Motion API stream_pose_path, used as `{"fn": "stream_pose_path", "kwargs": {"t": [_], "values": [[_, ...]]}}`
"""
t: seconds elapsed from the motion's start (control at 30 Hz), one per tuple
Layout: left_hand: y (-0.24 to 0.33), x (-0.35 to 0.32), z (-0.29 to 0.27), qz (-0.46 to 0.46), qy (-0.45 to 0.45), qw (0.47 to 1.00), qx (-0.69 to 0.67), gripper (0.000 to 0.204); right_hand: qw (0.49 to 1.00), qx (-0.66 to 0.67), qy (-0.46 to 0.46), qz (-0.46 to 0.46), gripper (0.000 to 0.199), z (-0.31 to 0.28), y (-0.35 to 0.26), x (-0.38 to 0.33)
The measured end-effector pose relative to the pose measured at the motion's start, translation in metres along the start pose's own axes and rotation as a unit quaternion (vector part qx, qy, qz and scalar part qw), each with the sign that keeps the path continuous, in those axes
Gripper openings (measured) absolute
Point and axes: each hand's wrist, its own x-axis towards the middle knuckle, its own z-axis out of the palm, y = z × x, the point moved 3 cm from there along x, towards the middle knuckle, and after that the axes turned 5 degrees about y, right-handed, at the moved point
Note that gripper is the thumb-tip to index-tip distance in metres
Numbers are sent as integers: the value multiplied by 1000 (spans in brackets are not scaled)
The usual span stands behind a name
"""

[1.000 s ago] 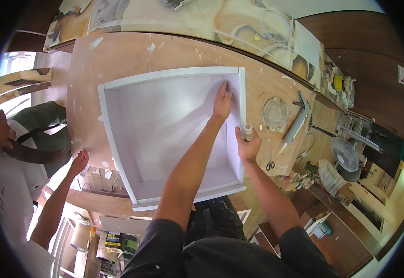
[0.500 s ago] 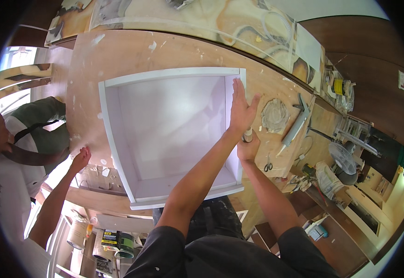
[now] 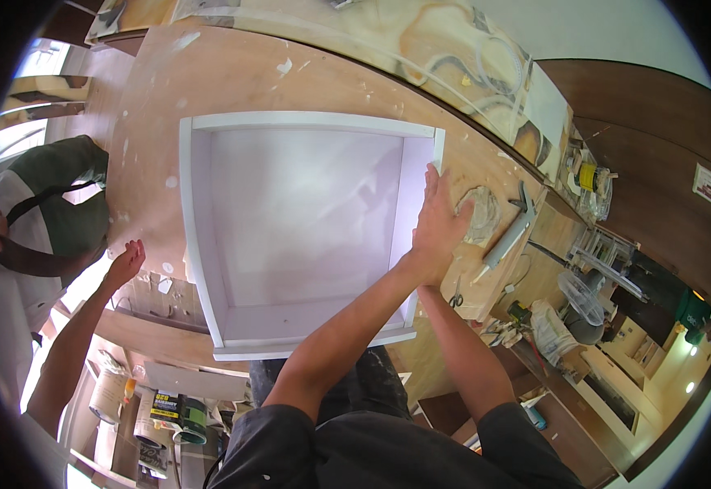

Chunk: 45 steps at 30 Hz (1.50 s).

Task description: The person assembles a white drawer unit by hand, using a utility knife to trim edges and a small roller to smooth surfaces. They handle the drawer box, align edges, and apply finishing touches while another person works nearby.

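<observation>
A white drawer box (image 3: pixel 311 346) lies on the wooden worktable, its open side up. Across its right wall stretches my left arm, and my left hand (image 3: pixel 439 226) lies along that wall's top edge. The fingers are extended with the thumb apart, so this hand is open. My right hand (image 3: pixel 429 290) is low beside the same wall, mostly covered by my left wrist. Its fingers, and anything in them, are hidden. Just right of my hands are a crumpled, pale round cloth or plastic piece (image 3: pixel 481 213), a grey caulking gun (image 3: pixel 509 235) and scissors (image 3: pixel 456 298).
At the left stands another person, one hand (image 3: pixel 130 259) over the edge of the worktable (image 3: pixel 147 179). Marble-patterned panels (image 3: pixel 396 49) run along the far side. Cans (image 3: pixel 192 417) stand on a shelf at lower left. A fan (image 3: pixel 581 299) is at right.
My left hand has moved nearer along the drawer's right wall. The short cylindrical thing seen in my right hand before is now hidden behind my left wrist. The view has shifted slightly.
</observation>
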Motion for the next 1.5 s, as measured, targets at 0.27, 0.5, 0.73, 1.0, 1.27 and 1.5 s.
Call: {"fn": "stream_pose_path", "kwargs": {"t": [0.27, 0.5, 0.73, 1.0, 1.27, 1.5], "values": [[28, 42, -17, 113, 82, 989, 48, 56, 996, 79, -20, 43, 34, -8, -23, 1], [16, 54, -12, 120, 89, 986, 75, 54, 994, 95, 40, 24, 28, -6, -14, 0], [5, 57, -18, 61, 88, 993, -40, 54, 991, 121, 37, 36, 26, -8, -32, 1], [2, 55, -21, 36, 90, 995, -32, 51, 990, 129, 6, 58, 22, -8, -30, 0], [-12, 58, -46, 3, 135, 991, -27, 39, 988, 145, 5, 46, 23, 4, -48, -1], [-26, 50, -21, 26, 120, 991, -55, 43, 993, 101, 54, 30, 25, -8, -31, 2]]}}
